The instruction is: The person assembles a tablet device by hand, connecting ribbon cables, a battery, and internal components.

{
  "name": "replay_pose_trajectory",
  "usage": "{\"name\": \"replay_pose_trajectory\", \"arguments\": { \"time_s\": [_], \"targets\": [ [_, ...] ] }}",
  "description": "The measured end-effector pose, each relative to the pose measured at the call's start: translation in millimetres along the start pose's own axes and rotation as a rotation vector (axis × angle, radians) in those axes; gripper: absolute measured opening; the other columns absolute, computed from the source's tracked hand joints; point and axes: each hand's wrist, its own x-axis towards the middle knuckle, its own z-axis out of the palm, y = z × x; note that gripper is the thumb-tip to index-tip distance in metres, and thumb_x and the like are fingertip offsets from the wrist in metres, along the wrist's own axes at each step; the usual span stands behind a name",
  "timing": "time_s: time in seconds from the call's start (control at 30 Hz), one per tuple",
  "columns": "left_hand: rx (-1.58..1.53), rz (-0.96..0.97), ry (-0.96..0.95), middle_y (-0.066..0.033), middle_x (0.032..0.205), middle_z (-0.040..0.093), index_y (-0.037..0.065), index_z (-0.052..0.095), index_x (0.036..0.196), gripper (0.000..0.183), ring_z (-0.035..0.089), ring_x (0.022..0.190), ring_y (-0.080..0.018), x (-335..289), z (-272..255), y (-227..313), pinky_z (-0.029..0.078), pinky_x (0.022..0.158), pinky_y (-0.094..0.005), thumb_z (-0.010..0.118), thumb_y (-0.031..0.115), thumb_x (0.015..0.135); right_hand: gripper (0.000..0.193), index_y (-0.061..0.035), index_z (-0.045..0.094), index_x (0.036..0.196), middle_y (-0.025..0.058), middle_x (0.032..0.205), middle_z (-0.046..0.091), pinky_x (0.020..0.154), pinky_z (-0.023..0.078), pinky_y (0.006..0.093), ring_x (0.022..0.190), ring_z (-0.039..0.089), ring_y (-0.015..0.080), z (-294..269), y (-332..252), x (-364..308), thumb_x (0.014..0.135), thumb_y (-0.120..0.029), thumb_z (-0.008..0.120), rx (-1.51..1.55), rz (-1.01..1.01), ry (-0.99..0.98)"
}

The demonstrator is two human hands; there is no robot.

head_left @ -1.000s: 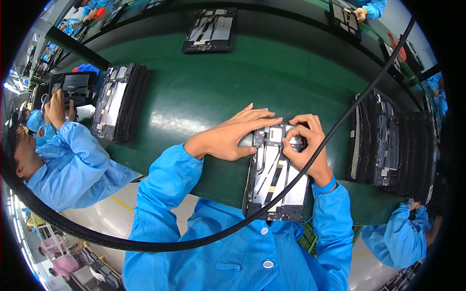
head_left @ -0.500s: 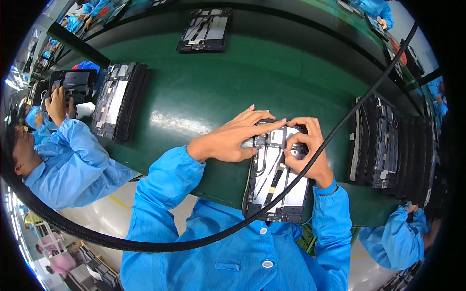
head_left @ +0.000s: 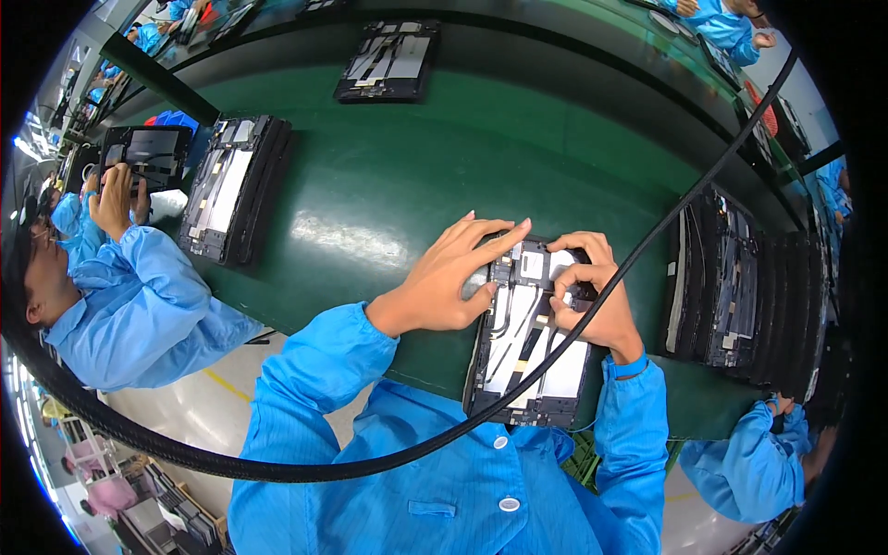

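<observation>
An opened tablet [head_left: 511, 342], its white battery panels, dark frame and flat cables bare, lies at the near edge of the green table. My left hand [head_left: 435, 289] rests along its upper left side, fingers stretched out and thumb at the edge; it grips nothing. Over the upper right part, my right hand [head_left: 606, 305] holds thumb and index fingertips together in a pinch. Whatever may be between those fingertips is too small to make out. The other right fingers reach to the tablet's top edge.
A black cable [head_left: 398, 467] arches across the view, passing before the tablet. Stacked opened tablets [head_left: 227, 190] stand left; more tablets [head_left: 735, 277] stand in a row right. Another tablet [head_left: 388, 60] lies at the far side. Co-workers in blue sit at both sides; one handles a tablet [head_left: 148, 153].
My left hand has slid slightly down the tablet's side, its fingers more raised. My right hand keeps its pinch, moved slightly downward. The view has shifted a little.
</observation>
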Motion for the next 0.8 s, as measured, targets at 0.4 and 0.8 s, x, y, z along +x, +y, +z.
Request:
{"name": "replay_pose_trajectory", "arguments": {
  "time_s": [0.4,0.8],
  "targets": [
    [0.21,0.216,0.282,-0.0074,0.108,0.071,0.009,0.078,0.103,0.023,0.064,0.106,-0.0346,-22.9,15.1,1.7,0.053,0.095,-0.048,0.081,0.004,0.081,0.019,-0.007,0.076,0.076,0.0124,0.131,0.073,0.116,0.038,0.0484,0.132,0.058,0.036,0.0,-3.8,-0.8,0.058,-0.01,0.082,-0.018,0.007,-0.005],
    [0.482,0.177,0.27,-0.0093,0.103,0.069,0.004,0.076,0.112,0.029,0.064,0.099,-0.032,-31.3,29.1,26.2,0.053,0.1,-0.0514,0.077,0.011,0.083,0.014,-0.0098,0.07,0.069,0.0106,0.132,0.071,0.118,0.039,0.0523,0.133,0.056,0.0383,4.5,0.7,-2.0,0.059,-0.012,0.08,-0.041,-0.021,0.002]
  ]
}}
